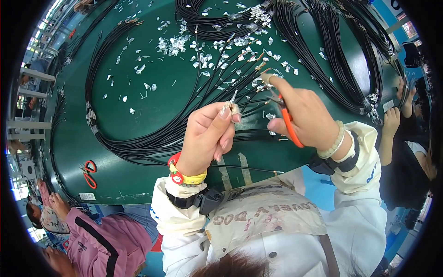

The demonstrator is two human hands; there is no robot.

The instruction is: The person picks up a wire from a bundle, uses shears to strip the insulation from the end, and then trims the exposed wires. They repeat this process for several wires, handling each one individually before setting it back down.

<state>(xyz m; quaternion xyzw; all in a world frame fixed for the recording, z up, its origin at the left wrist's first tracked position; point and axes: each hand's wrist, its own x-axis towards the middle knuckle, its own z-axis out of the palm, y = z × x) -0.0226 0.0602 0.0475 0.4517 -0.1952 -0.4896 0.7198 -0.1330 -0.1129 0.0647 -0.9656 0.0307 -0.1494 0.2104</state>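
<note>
Between the thumb and fingers of my left hand (210,129) a thin black cable is pinched near its end. The pale, bare cable tip (234,96) points up out of the grip, and finger wraps hide part of it. My right hand (307,117) holds small orange-handled scissors (290,121), their short metal blades spread apart and directed toward the cable tip, with a gap between. My right index finger, its tip wrapped, stretches out above the blades. Beneath both hands lies a bundle of black cables (152,141), several with copper-coloured ends fanned out.
Clear and silvery scraps (173,45) litter the green table (138,83). More cable bundles (330,60) lie at the far right and far middle. Another pair of orange scissors (90,174) rests at left. Co-workers sit on both sides, one in a pink sleeve (99,235).
</note>
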